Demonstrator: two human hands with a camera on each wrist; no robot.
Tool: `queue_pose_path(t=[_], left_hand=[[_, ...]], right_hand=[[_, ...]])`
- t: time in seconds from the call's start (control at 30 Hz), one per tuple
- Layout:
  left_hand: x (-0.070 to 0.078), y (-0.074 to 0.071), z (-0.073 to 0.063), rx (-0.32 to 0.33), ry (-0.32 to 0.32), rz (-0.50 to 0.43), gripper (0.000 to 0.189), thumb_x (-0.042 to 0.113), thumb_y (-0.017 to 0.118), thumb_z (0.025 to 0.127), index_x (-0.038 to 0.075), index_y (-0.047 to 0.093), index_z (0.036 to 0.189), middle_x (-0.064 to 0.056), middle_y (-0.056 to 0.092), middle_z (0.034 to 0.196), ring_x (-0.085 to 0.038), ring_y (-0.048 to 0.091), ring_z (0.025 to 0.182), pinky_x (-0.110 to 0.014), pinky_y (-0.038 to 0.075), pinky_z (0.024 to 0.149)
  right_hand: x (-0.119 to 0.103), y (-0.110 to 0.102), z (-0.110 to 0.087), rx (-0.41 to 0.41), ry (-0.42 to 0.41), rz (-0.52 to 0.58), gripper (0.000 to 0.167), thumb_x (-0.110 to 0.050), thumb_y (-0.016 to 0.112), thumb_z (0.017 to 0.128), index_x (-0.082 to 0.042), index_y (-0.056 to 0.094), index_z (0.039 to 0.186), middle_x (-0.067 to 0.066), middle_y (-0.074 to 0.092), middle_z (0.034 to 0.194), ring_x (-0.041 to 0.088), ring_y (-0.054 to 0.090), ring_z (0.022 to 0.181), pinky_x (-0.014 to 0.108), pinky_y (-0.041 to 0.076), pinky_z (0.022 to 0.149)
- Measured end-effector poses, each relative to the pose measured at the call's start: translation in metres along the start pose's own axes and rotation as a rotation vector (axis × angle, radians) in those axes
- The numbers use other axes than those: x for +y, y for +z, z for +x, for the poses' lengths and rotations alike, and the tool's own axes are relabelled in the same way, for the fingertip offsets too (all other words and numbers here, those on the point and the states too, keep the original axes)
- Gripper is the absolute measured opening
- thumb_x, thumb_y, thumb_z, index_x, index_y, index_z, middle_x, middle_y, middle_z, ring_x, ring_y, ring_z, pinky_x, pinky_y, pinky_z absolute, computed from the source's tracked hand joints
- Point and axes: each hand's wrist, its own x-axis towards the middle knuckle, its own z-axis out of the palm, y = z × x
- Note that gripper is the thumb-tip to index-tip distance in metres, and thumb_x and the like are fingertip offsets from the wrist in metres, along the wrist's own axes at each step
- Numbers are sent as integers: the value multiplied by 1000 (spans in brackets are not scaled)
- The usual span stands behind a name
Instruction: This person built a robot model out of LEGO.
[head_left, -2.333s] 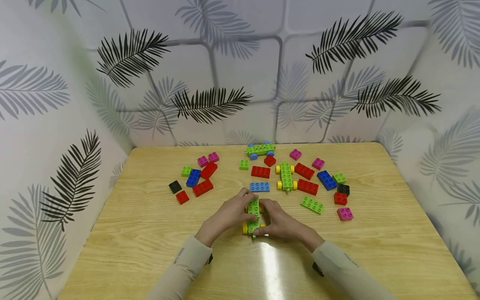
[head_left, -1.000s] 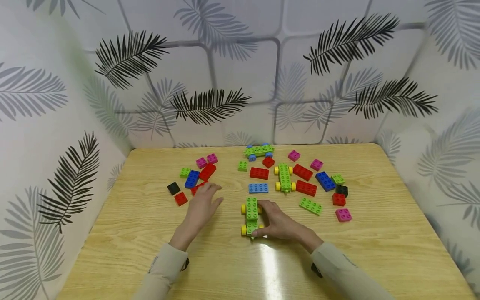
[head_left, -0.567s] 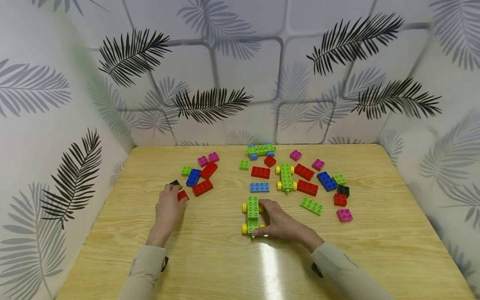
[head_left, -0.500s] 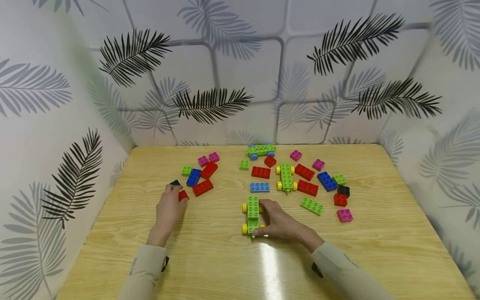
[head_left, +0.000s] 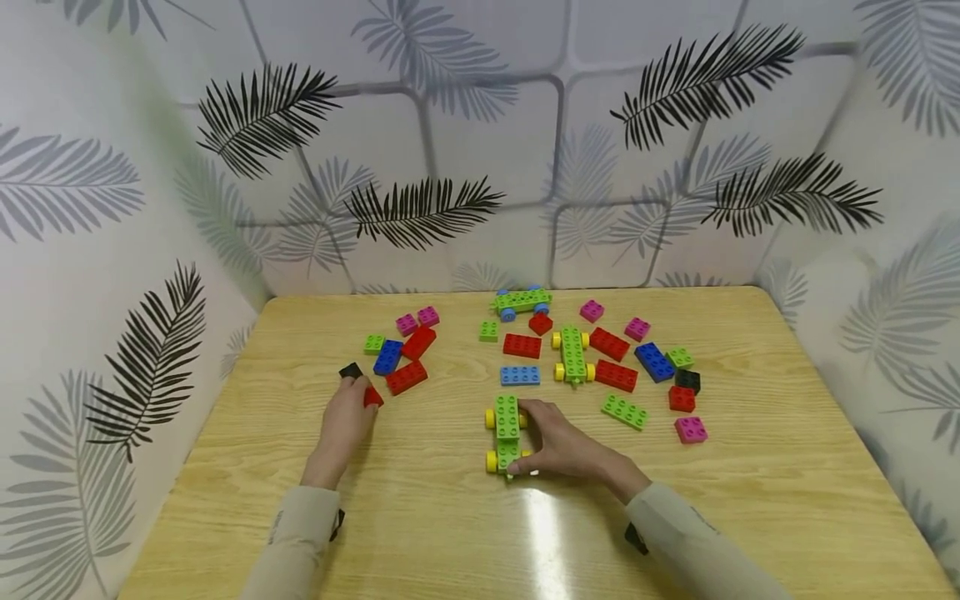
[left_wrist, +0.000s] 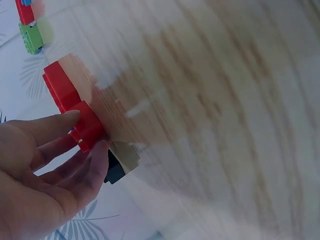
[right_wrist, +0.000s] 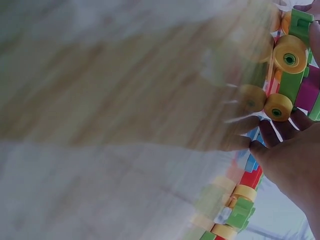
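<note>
At the left of the table, my left hand [head_left: 343, 429] pinches a small red building brick [head_left: 372, 397] between thumb and fingers. The left wrist view shows the thumb on one side of this red brick [left_wrist: 91, 125] and fingertips opposite. A black brick [head_left: 348, 370] lies just beyond those fingers. My right hand [head_left: 564, 443] grips a green toy car base with yellow wheels [head_left: 508, 457], its thumb at the near end. A green eight-stud brick [head_left: 507, 415] sits raised on the car's far half. Under it, the right wrist view shows a purple brick [right_wrist: 308, 89].
Behind the car lie a light-blue brick [head_left: 520, 376], another yellow-wheeled base [head_left: 573, 354] and a blue-wheeled base [head_left: 522, 301]. Several loose bricks are scattered right, including a green one [head_left: 624, 412]. Red [head_left: 407, 377] and blue [head_left: 388, 357] bricks lie beyond my left hand. A patterned wall closes the back.
My left hand has left the car, moved left to the small red brick, and now pinches it, shifting it slightly nearer. My right hand stays on the car.
</note>
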Motion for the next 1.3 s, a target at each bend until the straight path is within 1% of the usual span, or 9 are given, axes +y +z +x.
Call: queue_pose_path(t=[0.13,0.37,0.57,0.67,0.83,1.0,1.07,1.17,1.3], left_hand=[[2,2,0,4,19,8,30,-2,67,87,-9,57,114,-25,57,105,-37,60,94,-47,51,82],[5,1,2,34,55,-10,23,-6,68,84,-8,57,103,-22,57,97,-35,58,87,-46,50,77],[5,1,1,42,64,-8,24,-7,69,83,-9,56,103,-23,57,96,-36,58,87,-46,50,77],[4,1,0,42,66,-7,24,-7,69,83,-9,56,103,-24,57,96,-36,58,87,-46,50,77],[3,-1,0,35,63,-7,23,-7,70,82,-8,57,102,-24,57,97,-36,58,87,-46,49,78],[4,-2,-3,30,45,-32,24,-4,69,85,-7,58,105,-24,57,101,-36,59,93,-47,49,82],[8,-4,-6,37,47,-58,24,-2,68,86,-6,58,107,-22,57,101,-35,58,92,-47,49,81],[22,-8,-11,59,82,-93,25,1,69,87,-5,60,110,-20,57,105,-32,58,95,-45,50,83],[48,-11,-17,95,168,-91,30,6,73,85,-2,63,113,-16,60,105,-28,60,93,-42,52,81]], right_hand=[[-1,-1,-1,4,-27,-5,102,-47,82,72,-4,29,149,16,34,149,33,30,136,50,26,111],[-2,-4,-1,9,-8,-21,102,-48,82,72,-6,30,149,15,35,149,32,30,136,50,27,111],[0,-4,1,27,16,6,85,-53,69,84,-7,36,147,13,39,147,32,31,136,51,27,110],[-1,-4,3,36,21,19,80,-55,63,87,-8,37,147,12,41,147,31,31,137,51,28,110],[-3,-4,4,43,16,26,80,-55,62,88,-8,37,147,11,41,147,30,33,135,50,29,110],[-7,-6,3,39,34,49,85,-54,63,87,-7,31,150,13,36,150,32,30,138,51,26,111],[-8,-5,2,41,45,65,87,-55,64,87,-9,28,151,12,34,152,32,28,139,54,25,111],[-6,-4,2,46,54,82,88,-56,64,86,-13,25,153,12,32,153,33,27,139,57,25,110],[-3,-1,2,59,42,102,88,-54,65,86,-16,23,153,13,34,152,34,28,139,59,25,109]])
